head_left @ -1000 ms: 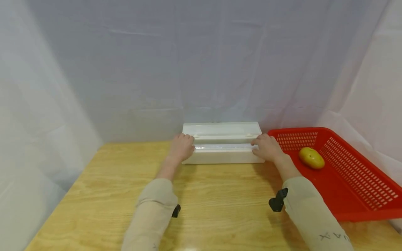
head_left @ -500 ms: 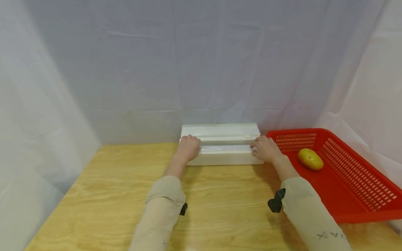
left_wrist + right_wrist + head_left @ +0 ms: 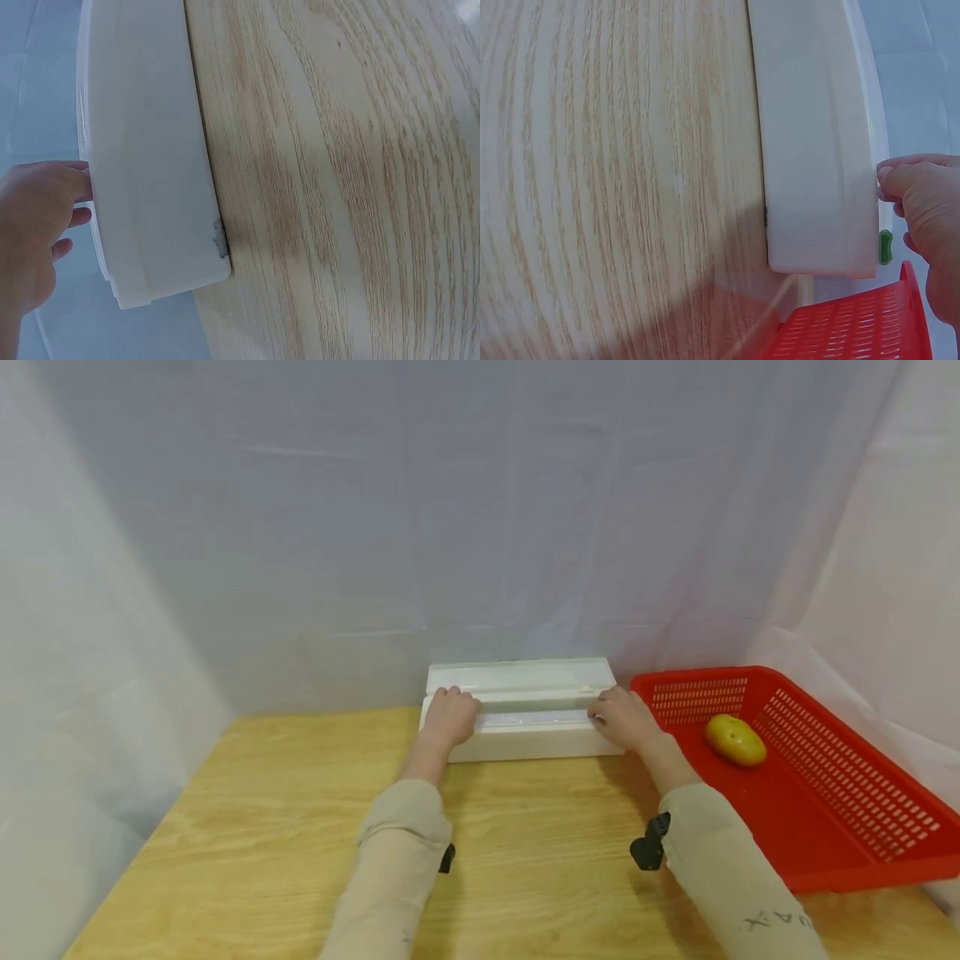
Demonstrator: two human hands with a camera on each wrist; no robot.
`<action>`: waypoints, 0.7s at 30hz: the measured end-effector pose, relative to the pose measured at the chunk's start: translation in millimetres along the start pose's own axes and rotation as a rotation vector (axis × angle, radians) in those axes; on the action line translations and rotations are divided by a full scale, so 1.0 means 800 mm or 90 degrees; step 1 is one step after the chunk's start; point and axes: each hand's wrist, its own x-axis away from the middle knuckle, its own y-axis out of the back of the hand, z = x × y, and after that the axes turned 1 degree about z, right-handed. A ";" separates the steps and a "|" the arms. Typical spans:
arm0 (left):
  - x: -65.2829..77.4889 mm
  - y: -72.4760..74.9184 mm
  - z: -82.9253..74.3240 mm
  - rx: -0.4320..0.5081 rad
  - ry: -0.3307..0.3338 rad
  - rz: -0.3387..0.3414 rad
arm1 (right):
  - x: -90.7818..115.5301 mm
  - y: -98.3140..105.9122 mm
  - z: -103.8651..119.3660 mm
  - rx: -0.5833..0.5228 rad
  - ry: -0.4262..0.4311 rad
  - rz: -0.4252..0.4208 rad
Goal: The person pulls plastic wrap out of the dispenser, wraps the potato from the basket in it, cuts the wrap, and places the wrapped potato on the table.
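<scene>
While the white box (image 3: pixel 536 745) is touched at nine o'clock by left hand (image 3: pixel 452 717), at three by right hand (image 3: pixel 624 718) | fingers seen bent | their hold cannot be told

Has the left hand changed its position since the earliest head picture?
Yes: judged against the white box, the left hand has shifted rightward, inward from the box's left end.

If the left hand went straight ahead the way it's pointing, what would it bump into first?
The left hand would probably meet the raised lid of the white box first, though depth is hard to judge here.
</scene>
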 end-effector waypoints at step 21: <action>-0.001 -0.010 0.002 -0.015 0.003 -0.020 | -0.003 -0.012 0.001 0.038 -0.063 0.006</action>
